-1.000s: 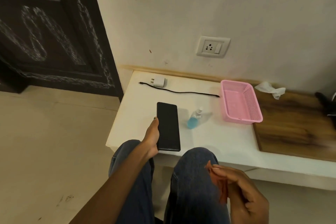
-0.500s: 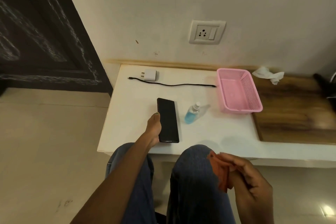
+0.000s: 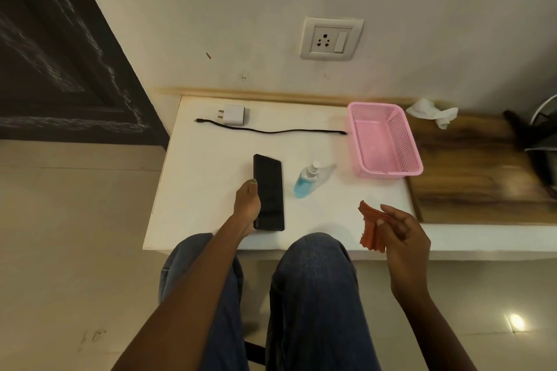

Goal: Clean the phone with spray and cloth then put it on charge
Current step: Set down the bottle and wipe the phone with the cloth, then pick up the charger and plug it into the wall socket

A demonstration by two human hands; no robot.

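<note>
A black phone (image 3: 269,190) sits screen up near the front of the white table (image 3: 211,159). My left hand (image 3: 247,205) grips its left edge, thumb on the screen side. My right hand (image 3: 402,235) is shut on a folded orange cloth (image 3: 370,229), held above the table's front edge to the right of the phone. A small spray bottle (image 3: 306,181) with blue liquid stands just right of the phone. A white charger plug (image 3: 233,115) and a black cable (image 3: 271,130) lie at the back of the table. A wall socket (image 3: 331,38) is above.
A pink mesh basket (image 3: 405,144) stands empty at the table's right side. Beyond it a wooden surface (image 3: 470,178) holds a crumpled white tissue (image 3: 431,112) and a dark object at the far right. My knees in jeans (image 3: 313,295) are below the table edge.
My right hand has risen with the orange cloth from above my knee to above the table's front edge. My left hand still grips the phone. The camera has tilted down and closer.
</note>
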